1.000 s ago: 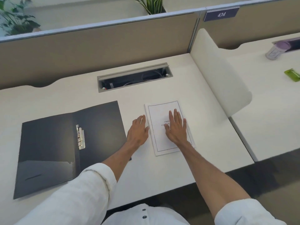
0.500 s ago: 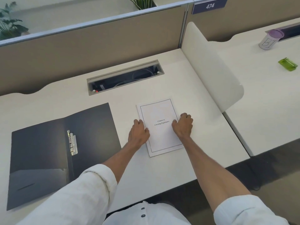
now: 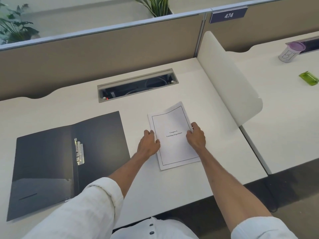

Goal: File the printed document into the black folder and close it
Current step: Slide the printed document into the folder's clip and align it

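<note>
Early stage: my left hand (image 3: 148,146) and right hand (image 3: 196,137) pinched the side edges of the document (image 3: 174,137), far end lifting off the desk (image 3: 189,183). Folder (image 3: 51,161) lay open to the left, clip (image 3: 79,151) empty. Filing and closing not done.

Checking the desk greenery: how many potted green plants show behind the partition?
2: one leafy green plant at the far left behind the partition, one spiky green plant at top centre. Their pots are hidden; more plants may be hidden too.
</note>
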Demonstrator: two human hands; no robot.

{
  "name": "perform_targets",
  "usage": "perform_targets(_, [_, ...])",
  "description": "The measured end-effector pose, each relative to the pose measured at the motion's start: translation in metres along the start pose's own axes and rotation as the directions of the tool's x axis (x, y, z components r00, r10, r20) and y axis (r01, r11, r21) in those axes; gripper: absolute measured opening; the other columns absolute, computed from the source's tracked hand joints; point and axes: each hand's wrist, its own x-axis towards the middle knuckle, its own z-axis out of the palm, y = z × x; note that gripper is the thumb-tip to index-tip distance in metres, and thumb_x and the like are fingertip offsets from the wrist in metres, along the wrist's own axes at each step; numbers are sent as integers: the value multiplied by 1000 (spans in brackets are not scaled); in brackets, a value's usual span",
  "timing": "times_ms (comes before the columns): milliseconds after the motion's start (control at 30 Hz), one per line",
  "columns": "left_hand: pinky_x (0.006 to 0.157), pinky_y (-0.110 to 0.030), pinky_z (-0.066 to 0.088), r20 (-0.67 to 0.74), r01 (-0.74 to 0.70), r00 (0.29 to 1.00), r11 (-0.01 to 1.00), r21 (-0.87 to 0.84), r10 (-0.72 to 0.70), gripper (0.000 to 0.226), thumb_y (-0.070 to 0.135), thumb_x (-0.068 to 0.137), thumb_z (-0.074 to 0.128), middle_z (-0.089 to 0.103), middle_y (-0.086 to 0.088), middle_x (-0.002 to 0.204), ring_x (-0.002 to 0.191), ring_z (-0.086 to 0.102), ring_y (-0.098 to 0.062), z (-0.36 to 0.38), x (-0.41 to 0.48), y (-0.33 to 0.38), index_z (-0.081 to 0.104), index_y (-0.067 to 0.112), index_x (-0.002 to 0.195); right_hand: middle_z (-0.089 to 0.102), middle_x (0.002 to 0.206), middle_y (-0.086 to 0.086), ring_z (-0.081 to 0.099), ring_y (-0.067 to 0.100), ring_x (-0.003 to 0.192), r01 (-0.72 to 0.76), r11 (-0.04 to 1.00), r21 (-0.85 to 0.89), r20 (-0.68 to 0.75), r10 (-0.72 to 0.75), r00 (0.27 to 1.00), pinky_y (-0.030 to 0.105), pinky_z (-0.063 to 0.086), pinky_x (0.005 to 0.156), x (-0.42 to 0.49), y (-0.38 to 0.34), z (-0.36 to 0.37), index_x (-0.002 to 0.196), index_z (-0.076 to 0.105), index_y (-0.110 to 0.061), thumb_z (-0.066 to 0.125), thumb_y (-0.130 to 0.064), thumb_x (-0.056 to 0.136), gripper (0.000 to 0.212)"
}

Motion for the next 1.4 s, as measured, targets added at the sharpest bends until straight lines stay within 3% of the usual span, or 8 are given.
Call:
perform_targets(100, [106,-54,55,-11,-22,1000,998,-59,21,32,21,111,50,51,-19,138,120,64,-47,-4,-3,-12,54,-4,131,72,111,9,67,41,106,23,1000,15,-59,-22,998,45,54,91,-8,-3,-1,127,61,-15,50,-9,104,26])
perform_targets(267, [123,-48,47,-150,39,984,935,-353,-98,59,22,112,56,49,-16,159,149,53,-33,-14,-11,-37,43,7,167,77,116,5,68,40,109,81,979,188,-88,-66,994,48,55,98,-26,-11,5,116,65,-13,57,-12,104,14])
perform_targets(467, [113,-55,59,-47,123,970,652,-749,-237,43,15,113,59,72,-24,138,112,69,-31,-37,-22,-79,61,-2,152,75,120,29,63,35,90,98,905,413,-6,-105,994,39,50,85,-45,-36,28,115,65,-1,60,-4,105,12])
perform_targets(600, [107,-59,61,-105,112,954,657,-745,-282,31,10,112,57,78,-28,125,103,71,-33,-49,-40,-115,75,-6,130,76,119,30,60,25,88,85,889,450,66,-128,990,36,47,84,-59,-65,58,114,63,2,60,-2,105,11])
perform_targets(800, [107,-50,63,-201,158,872,643,-749,-447,35,5,104,62,82,-19,126,121,77,-37,-69,-71,-178,77,3,135,76,118,30,58,26,88,47,891,451,145,-125,981,36,46,84,-90,-102,118,120,64,3,59,-3,105,16])
perform_targets(1067, [106,-50,66,-148,177,804,470,-865,-576,28,1,107,61,82,-20,119,114,81,-35,-71,-102,-248,77,-1,130,67,97,13,55,25,89,8,917,399,197,-94,976,35,43,83,-119,-129,178,123,66,1,59,-4,105,20])
perform_targets(1233, [106,-42,63,-297,238,763,677,-697,-574,34,6,108,56,83,-11,122,114,77,-31,-72,-118,-276,81,10,130,73,110,17,59,26,92,-3,926,378,214,-83,973,34,46,87,-124,-147,204,127,65,1,59,-5,104,25])
perform_targets(1400, [83,-44,63,-388,247,802,844,-476,-454,33,11,110,50,82,-12,98,90,74,-39,-65,-130,-289,79,14,125,74,113,17,59,27,94,-13,928,371,232,-79,970,35,46,88,-125,-157,222,129,65,-1,59,-5,104,26])
